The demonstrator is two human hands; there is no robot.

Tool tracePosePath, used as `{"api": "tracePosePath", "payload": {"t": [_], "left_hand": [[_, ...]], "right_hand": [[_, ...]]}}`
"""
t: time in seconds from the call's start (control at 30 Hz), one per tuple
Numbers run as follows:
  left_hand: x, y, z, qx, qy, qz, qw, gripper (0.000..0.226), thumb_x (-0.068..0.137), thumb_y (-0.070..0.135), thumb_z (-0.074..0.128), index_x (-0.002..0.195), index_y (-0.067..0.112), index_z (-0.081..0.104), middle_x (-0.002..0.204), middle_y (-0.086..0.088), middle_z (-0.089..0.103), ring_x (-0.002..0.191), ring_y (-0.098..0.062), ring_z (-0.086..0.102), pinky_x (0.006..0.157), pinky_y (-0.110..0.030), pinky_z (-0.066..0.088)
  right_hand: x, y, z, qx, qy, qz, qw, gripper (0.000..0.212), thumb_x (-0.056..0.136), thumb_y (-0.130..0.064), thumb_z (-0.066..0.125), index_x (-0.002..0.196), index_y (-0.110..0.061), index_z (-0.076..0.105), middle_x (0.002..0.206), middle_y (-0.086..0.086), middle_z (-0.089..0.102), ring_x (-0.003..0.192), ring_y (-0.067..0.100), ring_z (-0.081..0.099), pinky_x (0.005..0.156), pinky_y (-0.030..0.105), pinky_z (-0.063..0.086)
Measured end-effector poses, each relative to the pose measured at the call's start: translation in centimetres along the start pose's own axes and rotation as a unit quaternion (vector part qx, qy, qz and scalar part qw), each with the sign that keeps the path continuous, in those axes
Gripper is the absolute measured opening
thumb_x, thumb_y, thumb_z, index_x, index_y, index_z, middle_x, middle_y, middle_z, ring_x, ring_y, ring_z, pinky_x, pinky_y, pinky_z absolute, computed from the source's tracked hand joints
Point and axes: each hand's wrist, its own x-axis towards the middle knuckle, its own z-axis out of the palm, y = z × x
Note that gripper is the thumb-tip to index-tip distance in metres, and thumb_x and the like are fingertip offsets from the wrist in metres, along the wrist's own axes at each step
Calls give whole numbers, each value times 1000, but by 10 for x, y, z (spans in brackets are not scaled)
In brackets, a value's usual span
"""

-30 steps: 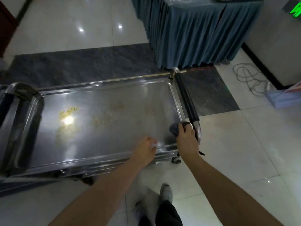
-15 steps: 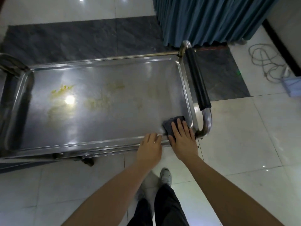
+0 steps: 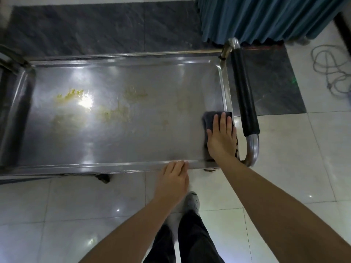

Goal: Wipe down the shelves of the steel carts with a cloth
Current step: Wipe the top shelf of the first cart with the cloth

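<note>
The steel cart's top shelf (image 3: 152, 141) fills the middle of the view, with yellowish smears (image 3: 114, 112) across its left and centre. A dark grey cloth (image 3: 209, 119) lies in the shelf's near right corner. My right hand (image 3: 221, 138) presses flat on the cloth with straight fingers. My left hand (image 3: 174, 179) rests on the shelf's near rim, fingers laid over the edge. The cart's push handle with a black grip (image 3: 245, 95) runs along the right end.
A table with a blue pleated skirt (image 3: 266, 18) stands behind the cart's far right corner. A coiled grey cable (image 3: 330, 71) lies on the floor at the right. Another steel frame (image 3: 9, 57) shows at the left edge. My feet (image 3: 191, 204) stand on white tiles below.
My right hand has flattened on the cloth and pushed it farther along the shelf's right end. My left hand stays on the near rim. The camera has moved closer over the cart.
</note>
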Motion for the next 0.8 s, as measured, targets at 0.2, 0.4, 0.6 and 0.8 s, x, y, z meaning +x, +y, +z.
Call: {"api": "tracePosePath", "payload": {"t": [0.2, 0.4, 0.6, 0.8], "left_hand": [[0, 5, 0, -16, 20, -11, 1000, 41, 104, 30, 43, 129, 11, 68, 122, -2, 67, 109, -24, 59, 94, -35, 42], [-4, 10, -3, -22, -11, -28, 999, 47, 96, 27, 46, 135, 10, 64, 130, -2, 63, 116, -25, 57, 102, -35, 37], [-14, 4, -9, -38, -73, -21, 996, 53, 97, 27, 42, 141, 2, 58, 143, -12, 55, 132, -33, 50, 109, -45, 47], [-26, -14, -18, -4, -77, -71, 994, 49, 100, 24, 40, 138, -1, 59, 138, -16, 57, 128, -38, 51, 107, -50, 47]], "right_hand": [[56, -18, -12, 27, 0, 14, 1000, 61, 107, -41, 26, 161, -19, 8, 169, 7, -2, 155, 27, 0, 125, 47, 10], [54, -26, -13, 33, -15, -30, 999, 61, 107, -41, 28, 161, -21, 9, 169, 6, -3, 155, 27, 2, 124, 46, 12], [-52, -9, 0, 24, -31, -47, 998, 59, 107, -42, 26, 160, -18, 15, 168, 8, 4, 154, 28, 7, 123, 47, 19], [-107, -1, 15, 32, -47, -42, 997, 60, 105, -43, 19, 159, -15, 22, 167, 11, 12, 154, 29, 14, 119, 49, 28]]}}
